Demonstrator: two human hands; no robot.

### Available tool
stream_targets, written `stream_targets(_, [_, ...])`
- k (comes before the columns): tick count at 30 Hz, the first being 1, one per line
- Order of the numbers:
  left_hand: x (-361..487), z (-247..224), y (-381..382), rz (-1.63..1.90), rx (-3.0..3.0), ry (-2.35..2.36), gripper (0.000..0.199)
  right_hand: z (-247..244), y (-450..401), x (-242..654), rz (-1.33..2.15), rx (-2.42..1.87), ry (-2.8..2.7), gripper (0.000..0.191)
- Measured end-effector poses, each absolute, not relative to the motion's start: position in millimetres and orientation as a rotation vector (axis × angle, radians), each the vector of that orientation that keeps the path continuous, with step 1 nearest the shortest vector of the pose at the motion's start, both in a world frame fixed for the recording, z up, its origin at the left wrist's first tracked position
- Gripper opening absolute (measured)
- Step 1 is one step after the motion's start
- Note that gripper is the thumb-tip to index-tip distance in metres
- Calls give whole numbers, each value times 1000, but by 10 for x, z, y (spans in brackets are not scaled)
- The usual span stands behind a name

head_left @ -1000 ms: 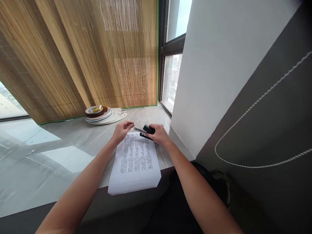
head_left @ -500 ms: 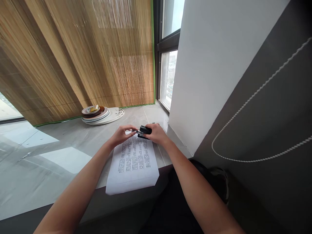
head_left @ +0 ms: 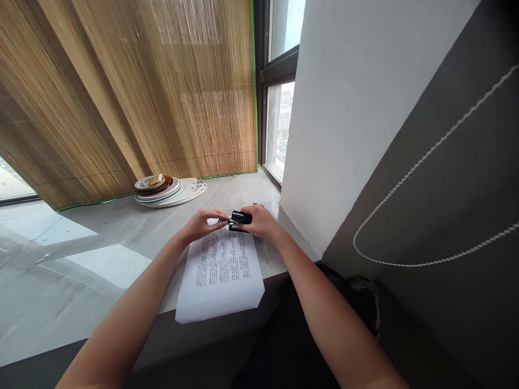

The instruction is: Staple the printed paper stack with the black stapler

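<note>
My right hand (head_left: 259,220) grips a black stapler (head_left: 242,218) from its right end. The stapler's upper arm stands apart from its base, leaving a gap that faces left. At that gap, the fingers of my left hand (head_left: 203,222) are pinched on a small, shiny piece, too small to make out. Under both hands lies a printed sheet of white paper (head_left: 221,275), its far edge hidden beneath them. Its near edge hangs over the front of the ledge.
A stack of plates (head_left: 160,192) stands at the back of the grey stone ledge (head_left: 109,227), by a bamboo blind (head_left: 182,108). To the right rise a white wall (head_left: 336,108) and a window (head_left: 279,129). A beaded cord (head_left: 405,265) hangs at far right.
My left fingers have moved slightly right, closer to the stapler. The stapler's upper arm now lies more level. The paper has stayed in place.
</note>
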State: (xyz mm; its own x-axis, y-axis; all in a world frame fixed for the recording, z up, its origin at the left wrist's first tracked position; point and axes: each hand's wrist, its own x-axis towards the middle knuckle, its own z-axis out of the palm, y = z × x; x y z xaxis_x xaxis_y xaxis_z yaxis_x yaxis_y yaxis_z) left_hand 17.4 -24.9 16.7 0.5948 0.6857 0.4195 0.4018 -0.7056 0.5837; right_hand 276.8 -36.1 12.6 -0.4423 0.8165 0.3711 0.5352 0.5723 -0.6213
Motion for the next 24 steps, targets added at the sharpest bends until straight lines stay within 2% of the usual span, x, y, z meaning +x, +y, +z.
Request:
stream_targets(12, [162,149,-246,902,2459,852,23,126,-323,2819,628,-1037,-2111,17])
stream_targets(17, [124,189,-249,967,2459,804,17,119,-254,2887,692,-959,-2104,19])
stream_targets(24, [148,229,-264,883,2481,751,16,176,-226,3075,743,-878,-2181,17])
